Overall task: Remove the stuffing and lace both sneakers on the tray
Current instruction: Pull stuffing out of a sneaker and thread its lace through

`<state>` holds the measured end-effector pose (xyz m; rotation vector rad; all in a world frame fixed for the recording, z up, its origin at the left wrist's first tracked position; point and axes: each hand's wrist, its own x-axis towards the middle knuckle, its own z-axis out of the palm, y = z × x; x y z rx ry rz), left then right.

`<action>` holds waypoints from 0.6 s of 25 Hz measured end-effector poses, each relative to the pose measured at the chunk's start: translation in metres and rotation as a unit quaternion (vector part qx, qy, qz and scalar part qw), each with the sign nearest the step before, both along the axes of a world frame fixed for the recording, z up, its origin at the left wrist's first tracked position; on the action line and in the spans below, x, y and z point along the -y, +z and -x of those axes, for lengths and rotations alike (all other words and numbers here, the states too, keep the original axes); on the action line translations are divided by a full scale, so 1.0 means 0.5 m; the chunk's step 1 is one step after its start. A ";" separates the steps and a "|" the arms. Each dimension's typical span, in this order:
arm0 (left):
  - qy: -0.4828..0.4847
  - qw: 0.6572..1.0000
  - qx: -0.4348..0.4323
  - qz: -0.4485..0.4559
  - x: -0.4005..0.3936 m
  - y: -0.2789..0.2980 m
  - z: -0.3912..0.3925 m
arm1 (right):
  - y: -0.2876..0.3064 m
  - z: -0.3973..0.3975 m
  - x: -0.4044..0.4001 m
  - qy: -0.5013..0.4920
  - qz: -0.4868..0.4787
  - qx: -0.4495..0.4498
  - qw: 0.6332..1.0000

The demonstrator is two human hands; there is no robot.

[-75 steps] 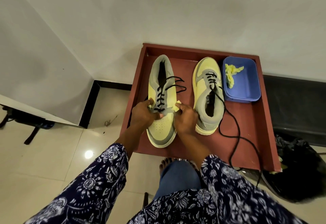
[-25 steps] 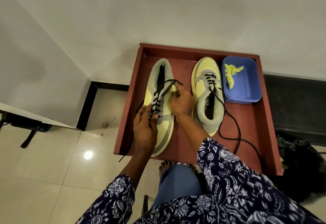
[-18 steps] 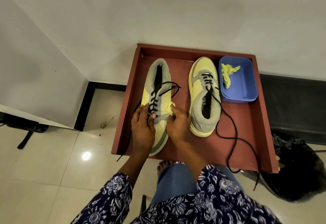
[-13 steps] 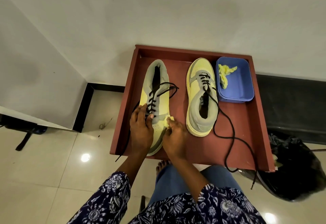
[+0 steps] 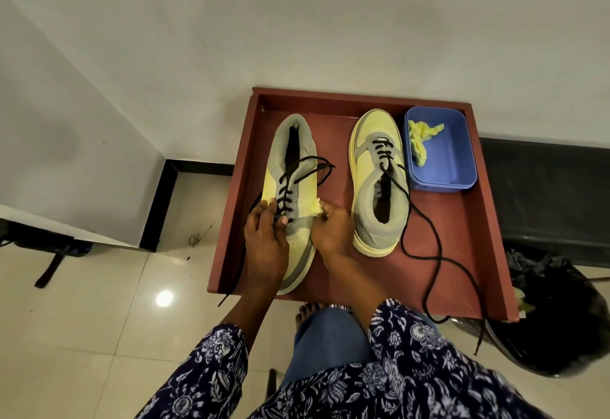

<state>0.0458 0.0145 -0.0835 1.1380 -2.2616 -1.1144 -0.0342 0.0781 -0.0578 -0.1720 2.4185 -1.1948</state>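
A small wad of yellow stuffing (image 5: 315, 214) is pinched between the thumb and curled fingers of the right hand (image 5: 331, 232), just beside the right edge of the left sneaker (image 5: 292, 200). The left hand (image 5: 265, 242) is laid flat over that sneaker's laced vamp, fingers straight, pressing it down onto the tray (image 5: 462, 253).

A second ago the right hand was up near the collar of this shoe; it has since been drawn back toward the near edge with the wad. From that it is judged that the stuffing is out of the left sneaker and awaits disposal.

The left sneaker's lace (image 5: 298, 171) is threaded through several eyelets. The right sneaker (image 5: 379, 184) is laced only near the toe, its long lace (image 5: 432, 253) trailing over the tray's near edge.

In the far right corner a blue bin (image 5: 452, 154) holds another piece of yellow paper (image 5: 419, 138).
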 end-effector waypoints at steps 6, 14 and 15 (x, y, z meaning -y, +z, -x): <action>0.001 1.000 0.004 0.000 -0.001 0.001 -0.001 | 0.021 0.046 0.028 0.020 -0.012 -0.006 1.000; 0.001 1.000 0.000 0.001 -0.001 -0.001 0.001 | -0.008 -0.008 -0.001 0.031 -0.019 -0.019 0.999; 0.001 1.000 0.000 0.000 0.000 -0.001 0.001 | -0.009 -0.017 -0.004 0.026 -0.026 -0.019 0.999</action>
